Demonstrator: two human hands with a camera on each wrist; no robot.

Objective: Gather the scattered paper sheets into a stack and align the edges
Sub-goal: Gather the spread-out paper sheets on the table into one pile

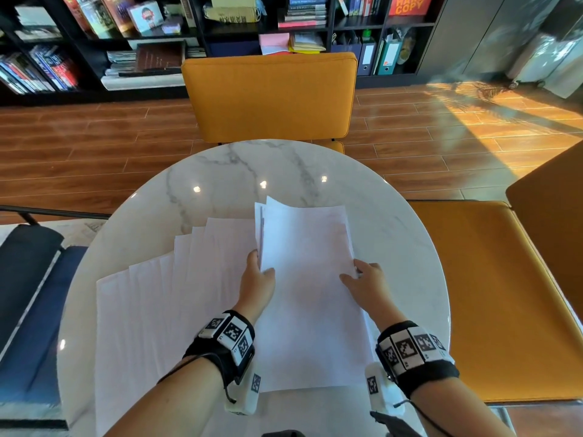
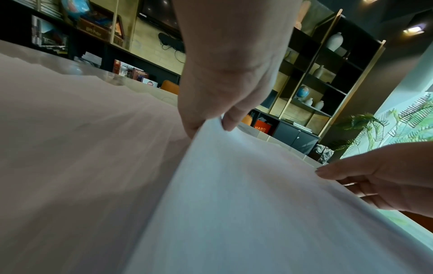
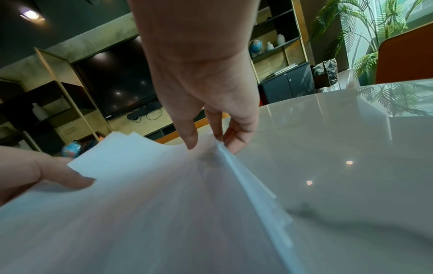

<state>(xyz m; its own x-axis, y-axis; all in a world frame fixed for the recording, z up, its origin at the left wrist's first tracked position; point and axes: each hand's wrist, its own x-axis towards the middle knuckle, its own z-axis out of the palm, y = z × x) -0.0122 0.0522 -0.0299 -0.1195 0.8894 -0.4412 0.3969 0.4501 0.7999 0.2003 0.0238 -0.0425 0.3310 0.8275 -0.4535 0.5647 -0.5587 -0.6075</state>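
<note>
A loose bundle of white paper sheets (image 1: 309, 279) lies at the middle right of the round marble table (image 1: 239, 171). My left hand (image 1: 257, 275) pinches the bundle's left edge (image 2: 211, 129), thumb on top, and lifts that side. My right hand (image 1: 362, 279) pinches its right edge (image 3: 218, 146), thumb on top and fingers under. The sheets in the bundle are uneven, with corners sticking out at the far end. Several more white sheets (image 1: 151, 294) lie fanned out on the left half of the table, partly under my left forearm.
An orange chair (image 1: 271, 96) stands at the table's far side and another orange seat (image 1: 479, 294) to the right. A dark blue seat (image 1: 28, 294) is at the left. Bookshelves (image 1: 157, 42) line the back wall beyond the wooden floor.
</note>
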